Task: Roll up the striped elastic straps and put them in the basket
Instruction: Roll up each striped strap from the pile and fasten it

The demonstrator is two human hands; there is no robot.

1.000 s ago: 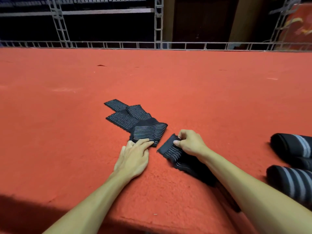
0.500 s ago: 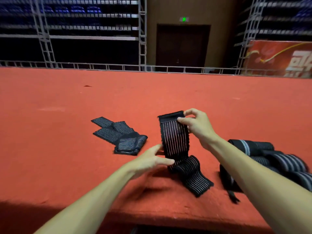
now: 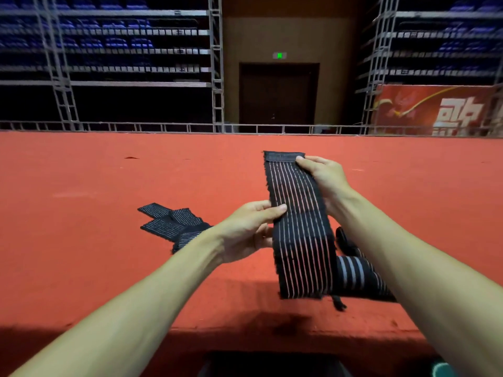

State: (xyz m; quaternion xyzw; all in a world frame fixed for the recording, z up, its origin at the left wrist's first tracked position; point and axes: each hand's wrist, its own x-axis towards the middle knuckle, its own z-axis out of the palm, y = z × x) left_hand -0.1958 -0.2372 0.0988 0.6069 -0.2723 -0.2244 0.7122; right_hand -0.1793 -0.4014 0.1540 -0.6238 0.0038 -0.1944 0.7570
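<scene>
A black elastic strap with thin pale stripes (image 3: 299,227) hangs lifted above the red carpeted surface, stretched out lengthwise. My right hand (image 3: 324,178) pinches its upper end near the velcro patch. My left hand (image 3: 250,229) pinches its left edge about midway down. The strap's lower end hangs free near the front edge. A second striped strap (image 3: 174,224) lies folded on the carpet to the left. Rolled striped straps (image 3: 356,273) lie behind the held one, partly hidden by my right forearm. No basket shows.
The red carpeted platform (image 3: 109,186) stretches far back to a metal rail (image 3: 163,127). Its front edge (image 3: 245,330) runs just below my forearms. Scaffolding, seating and a dark door stand beyond.
The strap has come fully off the carpet and now hangs stretched out. My left hand has taken hold of its left edge. The view has tilted upward.
</scene>
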